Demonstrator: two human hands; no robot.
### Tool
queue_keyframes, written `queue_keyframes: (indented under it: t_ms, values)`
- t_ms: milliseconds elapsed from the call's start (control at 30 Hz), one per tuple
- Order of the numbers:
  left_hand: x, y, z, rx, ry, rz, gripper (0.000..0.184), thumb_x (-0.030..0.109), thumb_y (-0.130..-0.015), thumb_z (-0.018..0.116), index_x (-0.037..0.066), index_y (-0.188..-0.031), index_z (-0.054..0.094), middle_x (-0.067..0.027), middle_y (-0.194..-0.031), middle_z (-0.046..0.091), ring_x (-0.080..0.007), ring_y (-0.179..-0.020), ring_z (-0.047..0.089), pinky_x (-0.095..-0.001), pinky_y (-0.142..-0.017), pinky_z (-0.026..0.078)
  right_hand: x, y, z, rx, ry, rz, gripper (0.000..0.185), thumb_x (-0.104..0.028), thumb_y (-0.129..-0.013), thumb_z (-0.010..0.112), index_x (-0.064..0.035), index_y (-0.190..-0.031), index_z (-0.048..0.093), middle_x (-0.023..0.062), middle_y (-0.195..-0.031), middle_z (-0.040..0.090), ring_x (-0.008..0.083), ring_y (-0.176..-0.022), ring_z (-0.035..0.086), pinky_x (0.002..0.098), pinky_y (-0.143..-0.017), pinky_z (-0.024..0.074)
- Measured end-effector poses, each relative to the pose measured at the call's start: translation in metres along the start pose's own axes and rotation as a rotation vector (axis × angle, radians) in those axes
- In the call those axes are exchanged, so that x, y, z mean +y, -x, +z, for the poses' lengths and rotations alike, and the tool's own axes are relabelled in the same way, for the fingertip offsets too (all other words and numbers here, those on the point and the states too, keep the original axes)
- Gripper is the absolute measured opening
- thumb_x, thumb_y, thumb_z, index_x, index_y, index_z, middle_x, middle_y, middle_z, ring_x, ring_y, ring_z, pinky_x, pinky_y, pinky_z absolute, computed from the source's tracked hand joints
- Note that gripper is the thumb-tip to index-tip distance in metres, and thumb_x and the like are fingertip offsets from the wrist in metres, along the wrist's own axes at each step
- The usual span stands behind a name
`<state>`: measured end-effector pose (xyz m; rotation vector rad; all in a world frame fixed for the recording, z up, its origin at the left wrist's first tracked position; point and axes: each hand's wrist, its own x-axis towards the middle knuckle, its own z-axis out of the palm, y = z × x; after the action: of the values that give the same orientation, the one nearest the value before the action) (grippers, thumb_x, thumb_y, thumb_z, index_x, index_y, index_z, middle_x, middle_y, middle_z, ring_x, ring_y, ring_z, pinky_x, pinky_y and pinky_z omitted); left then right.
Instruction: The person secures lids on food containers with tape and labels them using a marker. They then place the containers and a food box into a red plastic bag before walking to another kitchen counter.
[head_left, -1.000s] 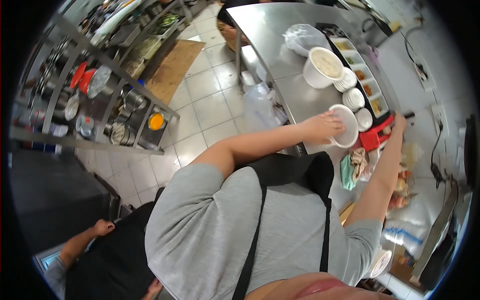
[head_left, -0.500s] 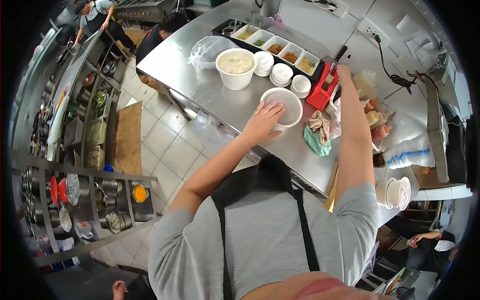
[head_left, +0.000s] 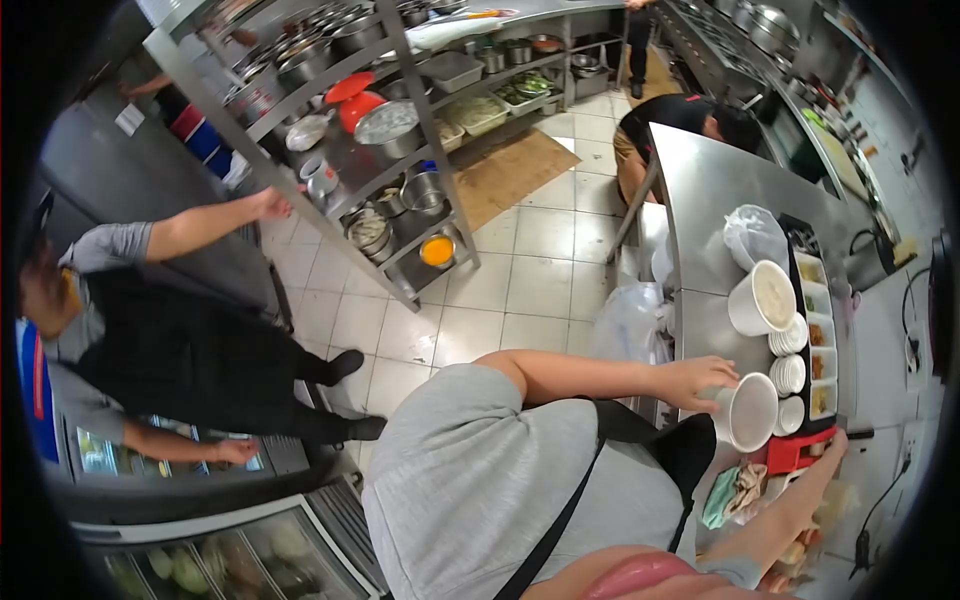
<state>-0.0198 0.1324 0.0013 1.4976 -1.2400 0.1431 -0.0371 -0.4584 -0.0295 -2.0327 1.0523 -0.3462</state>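
Note:
A round white tub (head_left: 752, 414) with a translucent lid stands near the counter's front edge. My left hand (head_left: 702, 383) holds the tub's near side, fingers bent at the rim and thumb lower down. My right hand (head_left: 834, 444) is closed at the far end of a red tape dispenser (head_left: 790, 455); what its fingers pinch is hidden. Beside the dispenser lie a green cloth (head_left: 718, 497) and a beige cloth (head_left: 748, 486). Beyond the tub are stacks of small white lids (head_left: 788, 374) and a larger white tub (head_left: 765, 298) with pale contents.
A black tray of topping containers (head_left: 818, 330) runs along the wall side. A clear plastic bag (head_left: 752, 236) sits farther along the steel counter (head_left: 705, 260). One person in a black apron (head_left: 190, 350) stands at left; another person (head_left: 665, 135) bends beyond the counter. A metal shelf (head_left: 420, 290) holds pots.
The view has swung left, bringing the aproned person and a glass-topped fridge into sight. My left hand has slid from the lid toward the tub's rim. My right hand stays by the dispenser.

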Motion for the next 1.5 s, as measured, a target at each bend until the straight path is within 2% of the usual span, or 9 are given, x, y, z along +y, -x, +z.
queue_keyframes:
  t_ms: [167,233,400,533,700,967,1133,1367,1500]
  values:
    - [0.001,0.042,-0.038,-0.003,0.024,-0.29,0.034,0.019,-0.081,0.058,0.005,-0.112,0.052,-0.0133,-0.117,0.051,-0.0267,-0.108,0.047,-0.0366,-0.092,0.037,-0.039,-0.012,-0.011,0.117,0.502,-0.05,0.039,-0.024,-0.082,0.047,-0.0184,-0.12,0.05,0.0138,-0.101,0.058,0.0269,-0.08,0.058,0.0388,-0.065,0.0472]
    - [0.01,0.054,-0.052,-0.006,0.032,-0.443,0.031,0.018,-0.082,0.057,0.005,-0.109,0.054,-0.0124,-0.113,0.053,-0.0237,-0.105,0.051,-0.0343,-0.09,0.04,-0.084,0.056,-0.006,0.462,0.798,-0.367,0.035,-0.023,-0.083,0.047,-0.0183,-0.117,0.055,0.0147,-0.109,0.057,0.0303,-0.093,0.055,0.0398,-0.078,0.0437]
    - [0.023,0.059,-0.043,0.172,0.186,-0.635,0.02,0.018,-0.086,0.053,0.004,-0.096,0.06,-0.0068,-0.089,0.062,-0.0143,-0.086,0.057,-0.0274,-0.078,0.045,-0.171,0.137,-0.006,0.864,0.593,-0.923,0.028,-0.021,-0.087,0.05,-0.0194,-0.114,0.058,0.0121,-0.104,0.058,0.0292,-0.089,0.055,0.0377,-0.077,0.0436]
    - [0.044,0.039,-0.04,0.118,0.335,-0.537,0.022,0.02,-0.088,0.051,0.001,-0.096,0.058,-0.0043,-0.091,0.06,-0.0103,-0.087,0.054,-0.0261,-0.08,0.043,-0.241,0.249,0.049,0.616,-0.117,-1.034,0.023,-0.011,-0.085,0.056,-0.0071,-0.108,0.059,0.0109,-0.099,0.058,0.0187,-0.08,0.056,0.0287,-0.073,0.0448]
    - [0.071,0.028,-0.032,0.2,0.593,-0.57,0.03,0.026,-0.091,0.049,0.001,-0.107,0.052,-0.0035,-0.092,0.058,-0.0089,-0.09,0.052,-0.0259,-0.083,0.041,-0.253,0.388,0.136,-0.333,-0.684,-0.994,0.021,0.002,-0.086,0.05,0.0009,-0.107,0.054,0.0082,-0.099,0.05,0.0166,-0.087,0.056,0.0271,-0.077,0.0453]
    - [0.076,0.029,-0.04,0.063,0.539,-0.546,0.036,0.036,-0.093,0.04,0.002,-0.093,0.049,-0.0031,-0.078,0.05,-0.013,-0.076,0.049,-0.0276,-0.069,0.04,-0.231,0.444,0.168,-0.426,-1.013,-0.87,0.036,-0.001,-0.081,0.056,0.0014,-0.115,0.044,0.0077,-0.095,0.051,0.0152,-0.079,0.055,0.0245,-0.073,0.0435]
    - [0.078,0.025,-0.042,-0.002,0.189,-0.424,0.033,0.034,-0.091,0.045,0.001,-0.09,0.047,-0.0065,-0.075,0.049,-0.0155,-0.071,0.049,-0.0284,-0.066,0.04,-0.211,0.41,0.15,-1.006,-0.536,-0.645,0.015,-0.001,-0.081,0.056,-0.001,-0.095,0.057,0.0021,-0.079,0.053,0.0064,-0.07,0.05,0.0179,-0.063,0.0384]
    - [0.07,0.024,-0.037,-0.02,0.419,-0.507,0.042,0.038,-0.085,0.055,0.001,-0.103,0.047,-0.0024,-0.081,0.052,-0.0093,-0.074,0.05,-0.0253,-0.065,0.041,-0.197,0.4,0.115,-0.886,-0.536,-0.681,0.014,-0.009,-0.084,0.054,0.0017,-0.092,0.058,0.0086,-0.082,0.058,0.0092,-0.067,0.052,0.0208,-0.061,0.0401]
    - [0.024,0.035,-0.024,0.117,0.439,-0.724,0.04,0.034,-0.086,0.055,0.0,-0.107,0.047,-0.0002,-0.081,0.053,-0.0074,-0.073,0.05,-0.0236,-0.064,0.041,-0.181,0.367,0.099,-0.336,-0.645,-0.736,0.02,-0.013,-0.087,0.052,0.0008,-0.101,0.055,0.0133,-0.091,0.06,0.0163,-0.073,0.055,0.0269,-0.07,0.0437]
